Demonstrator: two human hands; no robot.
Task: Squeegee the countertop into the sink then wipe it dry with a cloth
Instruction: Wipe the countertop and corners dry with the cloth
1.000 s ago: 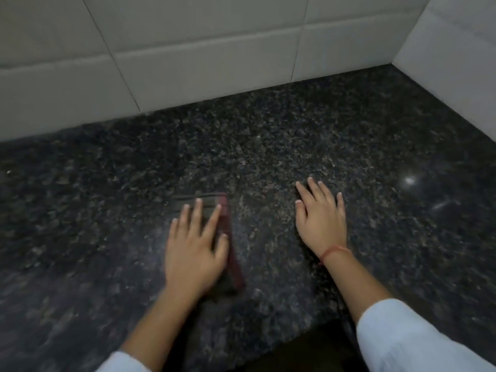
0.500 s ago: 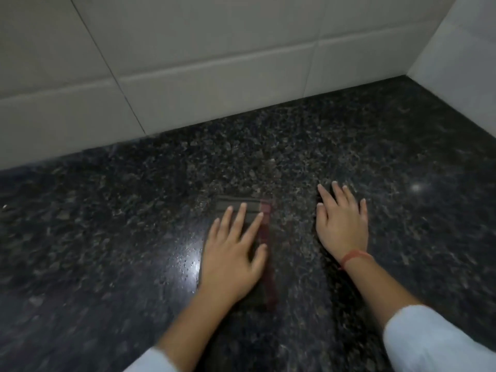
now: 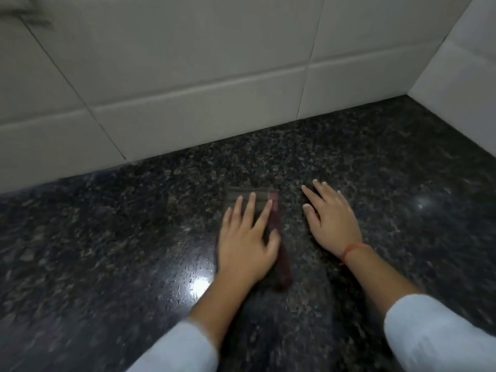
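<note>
My left hand lies flat with fingers spread on a dark folded cloth that has a red edge along its right side, and presses it onto the black speckled countertop. Most of the cloth is hidden under the palm. Its far end shows just beyond the fingertips. My right hand rests palm down on the bare counter just right of the cloth, empty, with a red thread around the wrist. No sink or squeegee is in view.
A white tiled back wall meets the counter a short way beyond the fingertips. A second tiled wall closes the right side and forms a corner. A bright glare with fine droplets sits left of my left wrist.
My left hand has slid the cloth to the right and toward the back wall. The right hand moved along beside it, still flat on the counter.
</note>
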